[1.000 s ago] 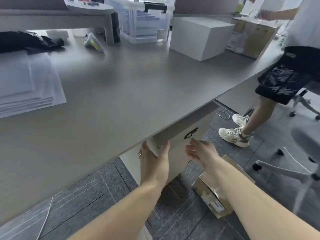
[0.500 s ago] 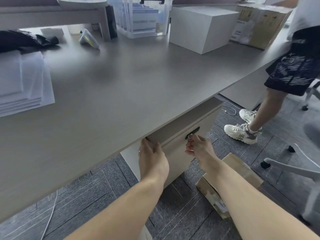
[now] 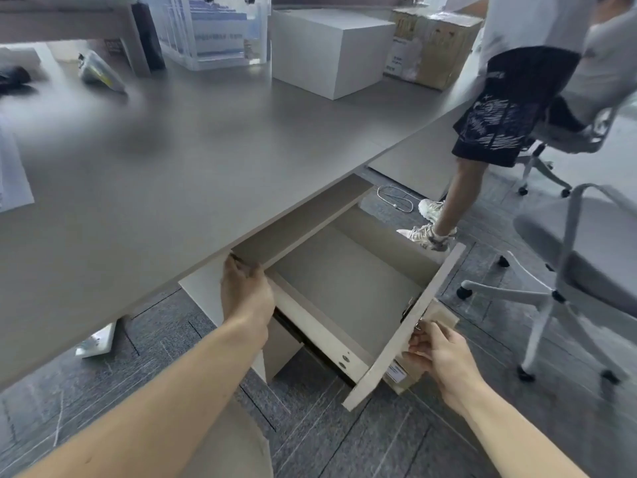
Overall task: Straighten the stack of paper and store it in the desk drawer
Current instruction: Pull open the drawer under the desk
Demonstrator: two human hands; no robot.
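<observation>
The beige desk drawer (image 3: 348, 288) under the grey desk (image 3: 179, 160) stands pulled far out, and nothing lies inside it. My right hand (image 3: 434, 350) pinches the small metal key on the outer face of the drawer front (image 3: 403, 329). My left hand (image 3: 244, 288) rests on the top edge of the cabinet, just under the desk's front edge, fingers curled over it. Only a corner of the white paper stack (image 3: 13, 181) shows, at the far left of the desk.
On the far side of the desk stand a white box (image 3: 327, 46), a clear plastic bin (image 3: 213, 29) and cardboard boxes (image 3: 434, 43). A person in black shorts (image 3: 496, 122) stands at the right. A grey office chair (image 3: 579, 263) is close to the drawer. A cardboard box (image 3: 413, 370) lies on the floor behind the drawer front.
The drawer was closed and is now pulled far out by my right hand on its key. My left hand stayed at the cabinet's top edge. The view shifted right.
</observation>
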